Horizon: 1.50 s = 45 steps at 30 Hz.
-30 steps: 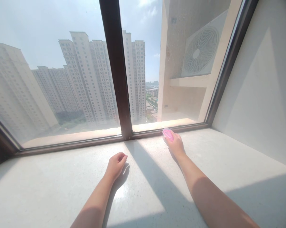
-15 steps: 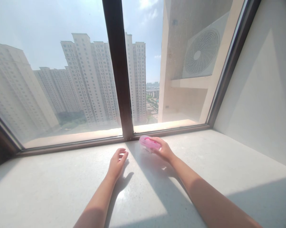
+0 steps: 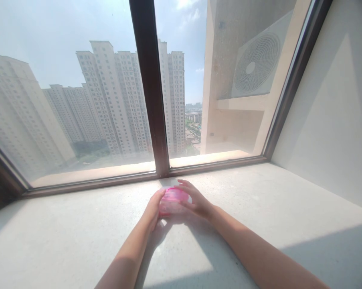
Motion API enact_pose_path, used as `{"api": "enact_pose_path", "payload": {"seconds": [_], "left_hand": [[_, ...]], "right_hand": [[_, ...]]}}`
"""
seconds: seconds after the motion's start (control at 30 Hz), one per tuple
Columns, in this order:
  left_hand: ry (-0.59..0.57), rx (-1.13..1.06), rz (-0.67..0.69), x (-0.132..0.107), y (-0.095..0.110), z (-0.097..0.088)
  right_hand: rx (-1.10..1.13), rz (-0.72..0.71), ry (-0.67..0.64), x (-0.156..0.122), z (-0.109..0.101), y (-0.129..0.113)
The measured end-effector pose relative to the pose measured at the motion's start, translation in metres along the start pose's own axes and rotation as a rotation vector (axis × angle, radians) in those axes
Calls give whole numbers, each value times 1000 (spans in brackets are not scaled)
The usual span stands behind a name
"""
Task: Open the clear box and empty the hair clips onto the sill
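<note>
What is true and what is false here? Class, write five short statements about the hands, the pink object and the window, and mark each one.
1. The left hand and the right hand both touch the pink object. True.
2. The pink object is in the far right corner of the sill. False: it is near the middle, in front of the dark window post.
3. An outdoor fan unit shows through the right pane. True.
4. Only low houses show through the left pane. False: tall apartment towers stand there.
5. The whole sill lies in shade. False: sunlit patches cross it.
</note>
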State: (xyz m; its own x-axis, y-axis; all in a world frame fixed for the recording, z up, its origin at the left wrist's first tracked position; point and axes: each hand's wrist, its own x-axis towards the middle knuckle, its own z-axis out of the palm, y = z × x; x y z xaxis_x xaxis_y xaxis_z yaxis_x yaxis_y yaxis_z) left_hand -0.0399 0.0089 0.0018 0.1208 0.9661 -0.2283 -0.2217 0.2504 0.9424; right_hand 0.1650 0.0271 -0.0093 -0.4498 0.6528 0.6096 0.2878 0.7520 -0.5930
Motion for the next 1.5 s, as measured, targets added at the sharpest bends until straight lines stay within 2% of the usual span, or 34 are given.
{"api": "enact_pose_path", "payload": {"seconds": [0.07, 0.17, 0.3, 0.4, 0.47, 0.53, 0.57, 0.6, 0.67, 0.8, 0.93, 1.17, 1.33, 1.5], "left_hand": [[52, -25, -24, -2, 4, 3], [19, -59, -27, -5, 6, 10], [-6, 96, 49, -5, 0, 12], [-18, 278, 147, -5, -3, 0], [-8, 387, 268, -5, -2, -10], [-55, 746, 621, -5, 0, -19], [-84, 901, 742, -5, 1, -21], [-111, 1034, 836, -5, 1, -22], [-123, 1182, 910, -5, 0, -19], [-39, 1223, 962, -8, -2, -8], [-59, 1176, 1026, -11, -1, -1], [-78, 1151, 911, -7, 3, -4], [-115, 1189, 913, -11, 8, -7], [-73, 1138, 937, -15, 10, -2]], "right_hand": [[-255, -81, -9, 1, 0, -5], [-504, -184, -52, 4, 3, -12], [-558, -185, -55, 7, 8, -15], [-516, -153, -58, 7, 4, -14], [-498, -144, -60, 7, -2, -13], [-486, -150, -57, 6, -6, -11], [-479, -160, -59, 6, -7, -10], [-470, -168, -61, 6, -7, -9], [-445, -182, -65, 5, -5, -8], [-400, -207, -70, 5, 0, -8], [-380, -216, -82, 5, 0, -10], [-242, -232, -83, 4, -7, -17], [-201, -275, -110, 4, -4, -13], [-164, -237, -75, 5, 3, -8]]}}
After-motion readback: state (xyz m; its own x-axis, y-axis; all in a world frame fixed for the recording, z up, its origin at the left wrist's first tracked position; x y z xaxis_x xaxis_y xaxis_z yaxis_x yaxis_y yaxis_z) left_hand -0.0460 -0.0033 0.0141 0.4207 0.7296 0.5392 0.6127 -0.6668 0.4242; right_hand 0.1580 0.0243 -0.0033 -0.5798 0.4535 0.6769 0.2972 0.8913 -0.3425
